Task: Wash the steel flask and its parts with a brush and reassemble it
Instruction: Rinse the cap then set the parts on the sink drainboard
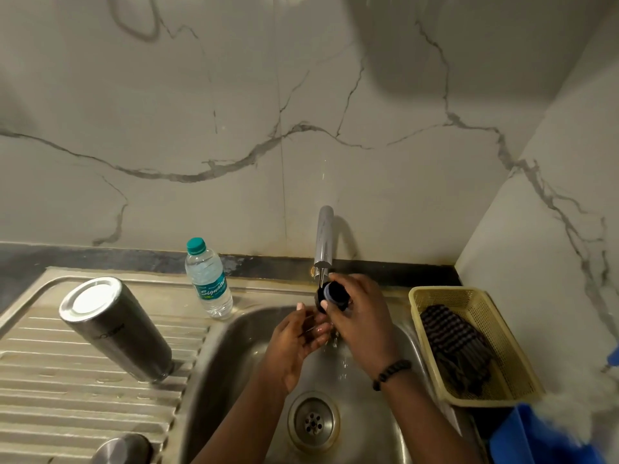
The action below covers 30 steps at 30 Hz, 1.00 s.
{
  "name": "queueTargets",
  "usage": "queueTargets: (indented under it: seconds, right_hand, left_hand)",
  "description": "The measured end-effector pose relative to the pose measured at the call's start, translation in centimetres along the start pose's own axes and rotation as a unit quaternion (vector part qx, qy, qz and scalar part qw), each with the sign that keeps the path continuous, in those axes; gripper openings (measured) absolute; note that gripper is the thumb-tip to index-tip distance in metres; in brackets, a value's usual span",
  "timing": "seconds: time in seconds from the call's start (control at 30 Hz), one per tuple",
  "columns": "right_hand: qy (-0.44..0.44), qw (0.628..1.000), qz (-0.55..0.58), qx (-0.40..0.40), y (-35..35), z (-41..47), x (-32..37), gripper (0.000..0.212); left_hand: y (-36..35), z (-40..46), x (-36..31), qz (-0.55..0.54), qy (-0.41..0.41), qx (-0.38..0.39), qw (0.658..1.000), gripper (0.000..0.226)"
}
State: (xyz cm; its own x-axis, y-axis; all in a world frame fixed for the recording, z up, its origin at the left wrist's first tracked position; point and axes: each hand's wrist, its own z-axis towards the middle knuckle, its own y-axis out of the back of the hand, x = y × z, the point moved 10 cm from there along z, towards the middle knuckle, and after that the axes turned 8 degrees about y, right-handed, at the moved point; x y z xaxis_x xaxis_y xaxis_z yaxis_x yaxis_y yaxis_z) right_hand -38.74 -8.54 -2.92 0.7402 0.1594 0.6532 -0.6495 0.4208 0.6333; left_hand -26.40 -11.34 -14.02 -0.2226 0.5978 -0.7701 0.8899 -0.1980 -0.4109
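Steel cup (pixel 122 448) lies at 7 o'clock; flask (pixel 115 328) stands inverted at 9 o'clock on drainboard (pixel 50 396). Right hand (pixel 360 316) clamps black cap (pixel 333 294) under tap (pixel 324 237); left hand (pixel 298 343) cupped open beneath

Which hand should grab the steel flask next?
Probably the left hand: it is open and nearer the upside-down steel flask on the drainboard. The right hand holds the black stopper under the tap.

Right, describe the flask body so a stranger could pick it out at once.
Start at the steel sink and look left to its ribbed drainboard. The flask stands there upside down, leaning, flat base facing up. It is dark brushed steel, bigger than the clear bottle with the teal cap behind it.
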Motion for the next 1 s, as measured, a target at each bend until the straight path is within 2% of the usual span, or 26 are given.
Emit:
queueTargets:
  seconds: [0.03,0.07,0.13,0.23,0.3,0.37,0.47,0.7,0.8,0.87,1.0]
  right_hand:
    - [0.027,0.999,-0.026,-0.006,-0.3,0.0,0.8,0.039]
    - [0.033,0.998,-0.044,0.021,-1.3,-0.2,1.0,0.037]
    - [-0.016,0.996,-0.033,0.082,-3.5,-0.7,0.3,0.035]
    - [-0.055,0.997,-0.005,0.048,-3.1,-0.3,0.1,0.033]
    - [-0.068,0.996,0.015,0.061,-3.3,-0.1,0.2,0.032]
    - [-0.078,0.994,0.019,0.070,-3.2,0.2,0.3,0.030]
    - [-0.098,0.994,0.020,0.043,-2.4,0.5,-0.1,0.027]
    - [-0.092,0.994,0.046,0.031,-2.8,0.7,0.0,0.022]
    - [-0.054,0.997,0.009,0.057,-3.1,0.6,0.9,0.034]
    - [-0.065,0.992,0.049,0.091,-3.3,0.6,0.5,0.050]
    - [-0.066,0.980,0.115,0.148,-2.8,0.8,-0.6,0.033]
  left_hand:
    - [0.1,-0.1,-0.2,0.007,-0.005,0.002,1.000,0.045]
    - [0.1,-0.3,-0.2,0.013,-0.007,0.005,1.000,0.046]
    - [0.2,-0.5,-0.1,0.001,-0.004,0.006,1.000,0.043]
    - [0.0,-0.7,-0.7,-0.034,-0.012,0.013,0.999,0.041]
    - [-0.3,-0.8,-1.3,-0.041,-0.027,0.031,0.998,0.040]
    - [-0.7,-1.0,-2.2,-0.031,-0.052,0.044,0.997,0.036]
    - [-1.5,-1.2,-3.2,-0.016,-0.093,0.053,0.994,0.030]
    - [-1.5,-0.7,-2.8,-0.081,-0.081,0.048,0.992,0.033]
    - [-1.2,-0.6,-2.8,-0.070,-0.074,0.039,0.994,0.037]
    - [-0.7,-0.6,-2.9,-0.064,-0.075,0.034,0.995,0.040]
    - [-0.5,-0.6,-2.6,-0.078,-0.074,0.032,0.994,0.034]
